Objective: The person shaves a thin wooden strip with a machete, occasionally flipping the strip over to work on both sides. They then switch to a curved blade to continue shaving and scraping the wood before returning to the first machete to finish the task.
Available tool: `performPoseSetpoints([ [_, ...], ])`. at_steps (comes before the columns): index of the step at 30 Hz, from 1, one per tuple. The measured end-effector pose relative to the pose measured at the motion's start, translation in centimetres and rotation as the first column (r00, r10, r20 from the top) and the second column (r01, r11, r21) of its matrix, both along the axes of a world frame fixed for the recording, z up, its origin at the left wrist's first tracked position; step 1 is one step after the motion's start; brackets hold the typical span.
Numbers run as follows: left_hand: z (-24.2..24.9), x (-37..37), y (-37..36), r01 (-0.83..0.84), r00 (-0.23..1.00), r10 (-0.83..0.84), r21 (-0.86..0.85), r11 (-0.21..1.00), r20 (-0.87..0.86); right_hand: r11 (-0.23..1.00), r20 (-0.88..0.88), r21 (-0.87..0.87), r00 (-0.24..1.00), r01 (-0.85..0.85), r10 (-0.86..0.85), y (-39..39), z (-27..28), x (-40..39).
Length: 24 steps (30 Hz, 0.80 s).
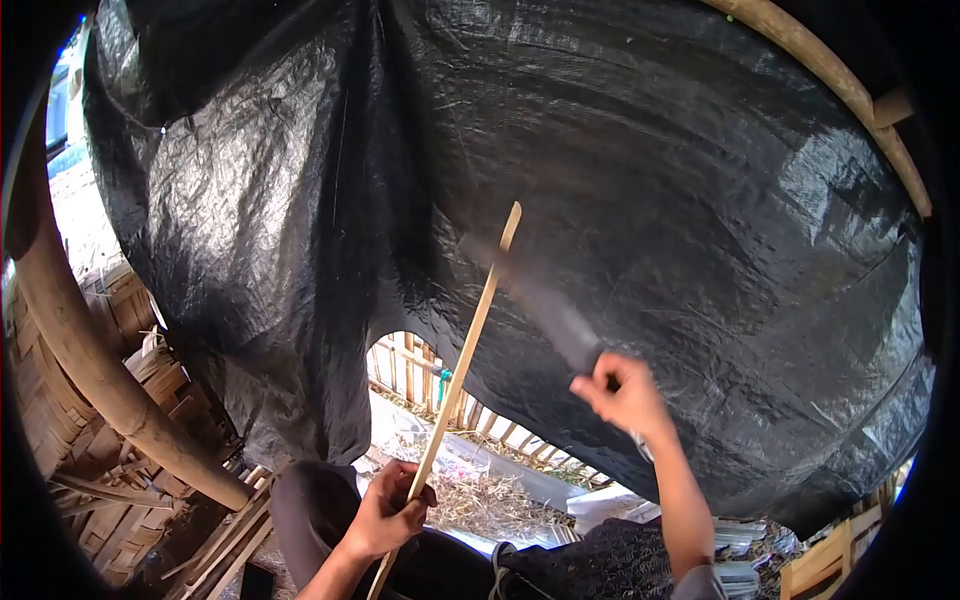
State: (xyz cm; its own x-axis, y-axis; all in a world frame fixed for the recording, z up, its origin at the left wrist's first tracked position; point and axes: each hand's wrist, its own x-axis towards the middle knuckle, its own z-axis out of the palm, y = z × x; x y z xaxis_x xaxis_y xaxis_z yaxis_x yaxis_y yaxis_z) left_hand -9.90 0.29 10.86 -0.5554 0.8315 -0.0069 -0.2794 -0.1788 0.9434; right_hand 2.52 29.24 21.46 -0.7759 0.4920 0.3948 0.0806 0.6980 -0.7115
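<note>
My left hand (388, 510) is wrapped around the lower part of a long, pale bamboo strip (458, 375), which slants up and to the right. In my right hand (632, 402) is the handle of a large knife (552, 312), its dark blade smeared by motion. The blade points up and left, and its far end overlaps the strip below the strip's top in this view. The strip's lower end runs down past my left hand toward my lap.
A black plastic tarp (640, 220) hangs in front. Thick bamboo poles stand at left (110, 385) and upper right (815, 55). Shavings (500, 505) litter the ground near a bamboo fence (402, 362). Split strips (238, 540) lie lower left, beside woven bamboo (45, 370).
</note>
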Motion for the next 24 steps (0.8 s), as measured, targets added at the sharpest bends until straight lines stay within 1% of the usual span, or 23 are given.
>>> performPoseSetpoints([
  [1,-0.5,0.1,0.2,-0.003,1.0,0.003,0.004,1.0,0.005,0.983,0.079,0.178,0.996,-0.044,0.03,-0.2,-1.2,0.1],
  [2,-1.0,0.3,0.2,-0.01,1.0,0.01,-0.005,1.0,-0.017,0.99,0.169,0.131,0.985,-0.044,0.022,-0.7,-2.0,0.2],
  [3,-1.4,0.5,0.3,-0.017,0.999,0.016,-0.016,1.0,-0.035,0.987,0.186,0.141,0.981,-0.079,0.052,-1.2,-2.7,0.4],
  [4,-1.5,0.6,0.4,-0.012,0.999,0.009,-0.07,0.997,-0.036,0.981,0.176,0.164,0.982,-0.102,0.072,-1.6,-3.4,0.4],
  [5,-1.8,0.7,0.6,-0.02,1.0,0.018,-0.075,0.997,-0.023,0.975,0.165,0.184,0.982,-0.126,0.095,-1.8,-4.1,0.5],
  [6,-2.1,0.8,0.8,-0.039,0.994,0.032,-0.063,0.997,-0.108,0.972,0.225,0.188,0.97,-0.14,0.097,-1.7,-4.7,0.6],
  [7,-2.4,0.9,0.9,-0.056,0.979,0.044,-0.054,0.997,-0.198,0.974,0.227,0.173,0.968,-0.149,0.108,-1.9,-5.0,0.6],
  [9,-2.5,1.1,1.2,-0.081,0.971,0.059,-0.085,0.993,-0.233,0.968,0.385,0.237,0.923,-0.083,-0.016,-2.2,-5.3,0.6],
  [10,-2.6,1.1,1.1,-0.059,0.97,0.031,-0.112,0.992,-0.242,0.952,0.303,0.302,0.952,-0.053,-0.043,-1.4,-6.6,0.6],
  [11,-2.5,1.1,1.0,-0.036,0.968,-0.001,-0.143,0.989,-0.252,0.958,0.294,0.281,0.955,-0.053,-0.033,-1.2,-6.7,0.6],
  [12,-2.2,1.4,1.2,-0.063,0.973,0.026,-0.155,0.986,-0.229,0.946,0.287,0.314,0.958,-0.082,-0.012,-1.0,-6.4,0.4],
  [13,-2.0,1.6,1.5,-0.103,0.956,0.05,-0.172,0.98,-0.288,0.931,0.279,0.349,0.96,-0.111,0.01,-0.7,-6.2,0.1],
  [14,-1.8,1.9,1.8,-0.127,0.956,0.071,-0.184,0.975,-0.283,0.933,0.39,0.339,0.921,-0.124,-0.019,-0.2,-6.2,0.0],
  [15,-1.7,2.1,2.0,-0.15,0.956,0.092,-0.195,0.969,-0.279,0.94,0.377,0.319,0.926,-0.122,-0.008,0.3,-6.6,-0.2],
  [16,-2.1,2.1,2.1,-0.134,0.961,0.092,-0.151,0.979,-0.259,0.907,0.255,0.405,0.967,-0.113,0.007,0.7,-7.0,-0.5],
  [17,-2.0,2.1,2.3,-0.116,0.955,0.078,-0.118,0.986,-0.286,0.87,0.13,0.485,0.991,-0.089,0.029,1.1,-7.4,-0.7],
  [18,-1.2,2.2,2.5,-0.066,0.984,0.048,-0.104,0.992,-0.174,0.904,0.111,0.421,0.993,-0.074,0.029,1.4,-7.5,-0.9],
  [19,-0.2,2.4,2.7,-0.02,0.998,0.015,-0.085,0.996,-0.059,0.912,0.088,0.405,0.996,-0.065,0.033,1.7,-7.2,-1.0],
  [20,0.7,2.4,3.0,-0.017,0.997,0.01,-0.106,0.994,-0.07,0.917,0.05,0.395,0.998,-0.052,0.036,1.9,-6.9,-1.1],
  [22,2.5,2.3,3.6,0.031,0.999,-0.033,-0.073,0.997,-0.031,0.93,-0.004,0.366,1.0,-0.027,0.03,2.1,-6.5,-1.1],
  [23,3.5,1.9,4.1,0.035,0.998,-0.039,-0.095,0.995,-0.047,0.963,0.007,0.268,1.0,-0.023,0.022,1.9,-6.2,-1.1],
  [24,4.5,1.5,4.6,0.099,0.995,-0.102,-0.143,0.985,-0.013,0.986,0.018,0.167,1.0,-0.02,0.017,1.7,-6.1,-1.0],
])
